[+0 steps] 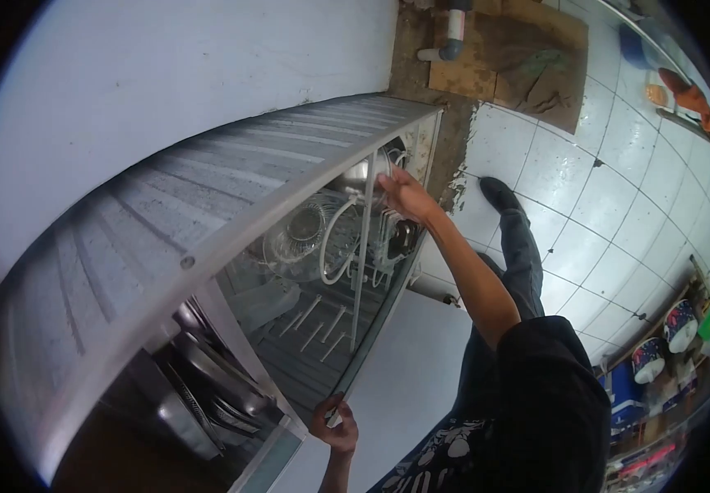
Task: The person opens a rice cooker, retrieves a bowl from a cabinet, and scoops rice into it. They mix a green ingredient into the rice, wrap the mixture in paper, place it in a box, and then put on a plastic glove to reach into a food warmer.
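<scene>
My right hand (406, 195) reaches into the upper part of an open cabinet compartment, fingers closed at a steel vessel (355, 177) and a pale rim; what it grips is unclear. My left hand (335, 424) has its fingers curled around the compartment's front edge (355, 374). Inside the compartment, a clear glass bowl (305, 223) sits near a white wire rack (339, 246). Below them is a ribbed tray (315, 329) with light prongs. A dark round item (402, 238) lies beside the rack, just under my right wrist.
The cabinet's ribbed grey top (207, 181) runs along a pale wall. Steel trays and plates (194, 386) fill a neighbouring compartment. Cardboard with a dark cloth (536, 70) lies on the tiled floor (568, 189). Patterned containers (680, 326) stand on a shelf at right.
</scene>
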Demonstrator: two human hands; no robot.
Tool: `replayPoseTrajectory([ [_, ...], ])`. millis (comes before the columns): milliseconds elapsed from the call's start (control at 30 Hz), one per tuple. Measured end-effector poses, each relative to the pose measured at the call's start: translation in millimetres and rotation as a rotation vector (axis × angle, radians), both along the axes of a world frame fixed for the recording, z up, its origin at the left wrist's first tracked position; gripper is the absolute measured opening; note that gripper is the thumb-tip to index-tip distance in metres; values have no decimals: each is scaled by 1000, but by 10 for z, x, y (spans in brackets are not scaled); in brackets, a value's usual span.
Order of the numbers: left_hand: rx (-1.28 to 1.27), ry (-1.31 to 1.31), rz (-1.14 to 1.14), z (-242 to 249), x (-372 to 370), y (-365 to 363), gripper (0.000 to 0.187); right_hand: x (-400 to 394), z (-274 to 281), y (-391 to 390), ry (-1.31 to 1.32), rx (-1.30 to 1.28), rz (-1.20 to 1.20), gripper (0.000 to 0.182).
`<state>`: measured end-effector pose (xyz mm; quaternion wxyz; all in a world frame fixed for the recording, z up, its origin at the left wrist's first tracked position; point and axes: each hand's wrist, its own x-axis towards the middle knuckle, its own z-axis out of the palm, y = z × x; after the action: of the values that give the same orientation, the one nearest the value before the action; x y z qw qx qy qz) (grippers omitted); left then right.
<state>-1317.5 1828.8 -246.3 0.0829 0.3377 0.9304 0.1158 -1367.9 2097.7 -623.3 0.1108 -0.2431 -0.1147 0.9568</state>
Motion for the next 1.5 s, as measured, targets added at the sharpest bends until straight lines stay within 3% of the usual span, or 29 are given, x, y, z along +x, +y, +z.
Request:
replayPoseTrajectory([
  [33, -11, -12, 0, 7, 8, -4, 25, 144, -7, -27, 83, -166, -134, 44],
  [267, -18, 1, 29, 37, 59, 49, 24, 1633, 68, -18, 196, -253, -384, 46],
  [333, -23, -19, 23, 39, 74, 20, 25, 2287, 312, 21, -16, -359, -443, 49],
  [400, -54, 154, 33, 21, 118, 54, 24, 2977, 651, 91, -236, -308, -416, 56],
  [467, 0, 196, -41, -58, 35, -101, 26, 3685, 730, 48, -556, -86, -390, 54],
  [500, 26, 259, -110, -35, 38, -116, 27, 4121, 703, -26, -814, 365, -317, 52],
  [533, 69, 328, -183, -47, 26, -83, 27, 4421, 992, 28, -1166, 509, -130, 50],
  [567, 113, 377, -271, -95, -65, -144, 25, 4858, 611, -172, -1280, 1477, -302, 47],
  [600, 158, 432, -352, -155, -124, -231, 22, 5125, 1279, -169, -1356, 1246, -72, 44],
  [633, 210, 386, -414, -158, -111, -257, 22, 5356, 1808, -240, -1532, 1183, 232, 41],
  [700, 344, 456, -485, -130, 41, -178, 19, 5985, 2016, -668, -1686, 1183, 206, 40],
  [800, 583, 278, -496, -118, 786, 109, 17, 6622, 2192, -1440, -1756, 1133, 167, 38],
  [867, 648, 35, -580, -189, 1461, 302, 16, 6800, 2247, -1896, -1491, 909, 232, 37],
  [933, 570, -200, -705, -318, 2088, 405, 16, 7128, 2120, -2303, -1165, 1006, 49, 38],
  [967, 538, -362, -727, -258, 2455, 460, 18, 7241, 2232, -2404, -1191, 1010, -2, 38],
  [1000, 498, -517, -741, -206, 2848, 510, 21, 7342, 2428, -2472, -1461, 926, -200, 36],
  [1033, 451, -589, -776, -169, 3180, 540, 24, 7430, 2591, -2523, -1708, 802, -407, 34],
  [1200, -33, -1089, -886, -216, 4841, 958, 46, 8118, 2942, -2642, -1816, 721, -496, 30],
  [1233, -54, -1084, -934, -181, 5256, 1002, 46, 8307, 3036, -2632, -1697, 786, -404, 28],
  [1300, -423, -1218, -651, 3, 6178, 1102, 57, 8717, 3177, -2580, -1519, 987, -263, 25],
  [1333, -450, -1215, -715, -24, 6609, 1179, 57, 8907, 3248, -2597, -1469, 1114, -202, 24],
  [1400, -812, -1364, -758, -65, 7264, 1241, 64, 9279, 3895, -2714, -1477, 1129, -79, 24],
  [1500, -749, -1416, -900, -91, 8342, 1119, 55, 9900, 4230, -3008, -1623, 1162, -97, 19],
])
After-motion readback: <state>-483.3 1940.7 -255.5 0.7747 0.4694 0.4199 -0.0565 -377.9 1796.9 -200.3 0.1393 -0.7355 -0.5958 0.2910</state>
